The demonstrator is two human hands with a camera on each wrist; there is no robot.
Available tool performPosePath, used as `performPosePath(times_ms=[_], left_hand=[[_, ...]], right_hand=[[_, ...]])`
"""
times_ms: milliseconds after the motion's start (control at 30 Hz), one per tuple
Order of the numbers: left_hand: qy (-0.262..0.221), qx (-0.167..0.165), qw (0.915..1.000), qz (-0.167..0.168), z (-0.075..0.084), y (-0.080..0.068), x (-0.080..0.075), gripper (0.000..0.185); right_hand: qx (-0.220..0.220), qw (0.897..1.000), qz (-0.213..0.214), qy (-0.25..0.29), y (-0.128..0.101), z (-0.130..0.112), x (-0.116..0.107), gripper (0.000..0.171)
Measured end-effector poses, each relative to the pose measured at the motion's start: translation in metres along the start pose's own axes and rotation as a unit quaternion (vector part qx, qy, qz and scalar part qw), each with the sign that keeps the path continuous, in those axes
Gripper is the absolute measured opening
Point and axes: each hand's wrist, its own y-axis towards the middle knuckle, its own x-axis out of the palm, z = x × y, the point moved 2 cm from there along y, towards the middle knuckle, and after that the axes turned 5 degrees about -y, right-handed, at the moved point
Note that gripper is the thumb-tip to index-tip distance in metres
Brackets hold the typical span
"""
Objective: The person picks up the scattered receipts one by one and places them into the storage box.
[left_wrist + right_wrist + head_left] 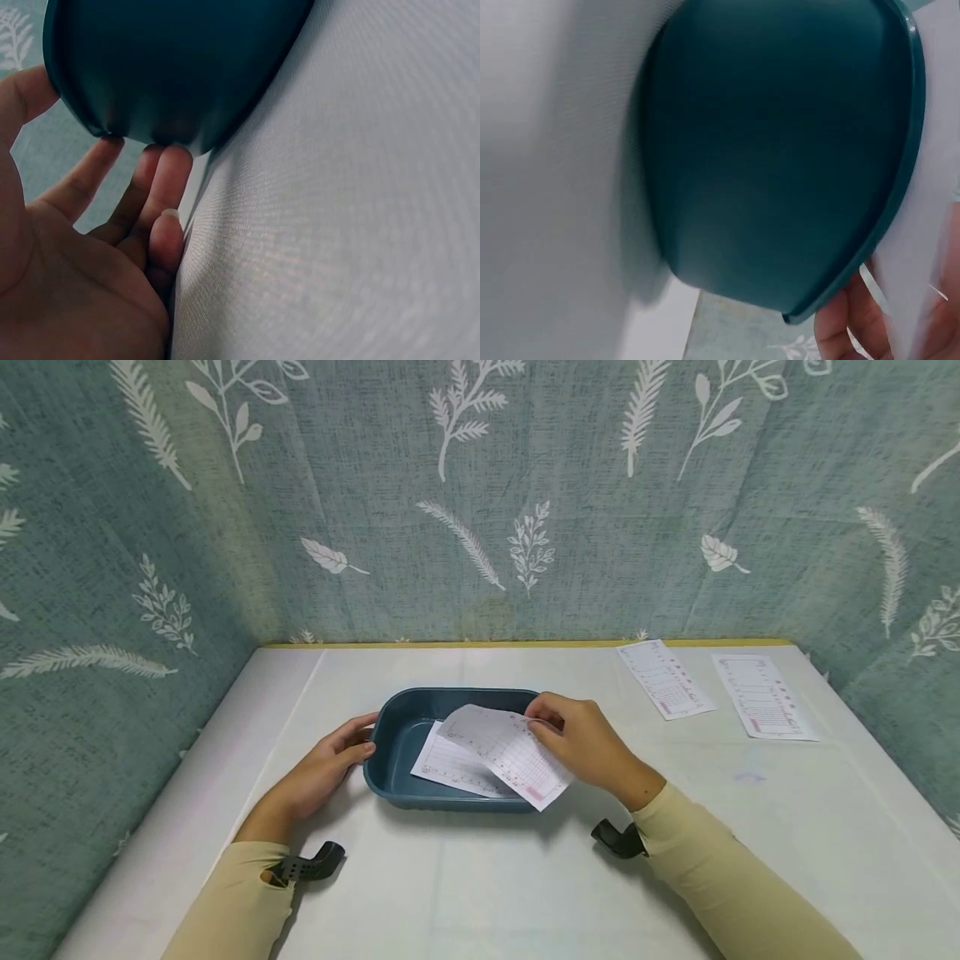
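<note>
While the left hand [324, 770] rests against the left end of the dark teal oblong plastic tray [396, 752], its fingers lie fairly straight along the tray's outer wall and its thumb sits near the rim, steadying rather than clasping it. That tray stands on the white cloth-covered table [480, 893], roughly at its middle. Over the tray's right side, the right hand [588, 745] pinches a white printed paper slip [506, 753] between thumb and fingertips, holding it tilted above the tray opening. A second white printed slip [448, 766] lies flat inside the tray beneath it. Two more printed slips [663, 679] [762, 696] lie side by side near the table's far right corner, well apart from the tray.
</note>
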Motion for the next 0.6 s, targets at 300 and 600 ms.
performPosePath(times_ms=[300,600], left_hand=[[-0.001,0.001,1.0,0.0,0.001,-0.001,0.0,0.059],[-0.004,-0.002,1.0,0.002,-0.001,-0.001,0.0,0.058]], right_hand=[[-0.001,0.999,-0.015,-0.033,0.014,-0.013,0.009,0.011],[0.001,0.998,-0.043,-0.034,0.021,-0.018,0.026,0.015]])
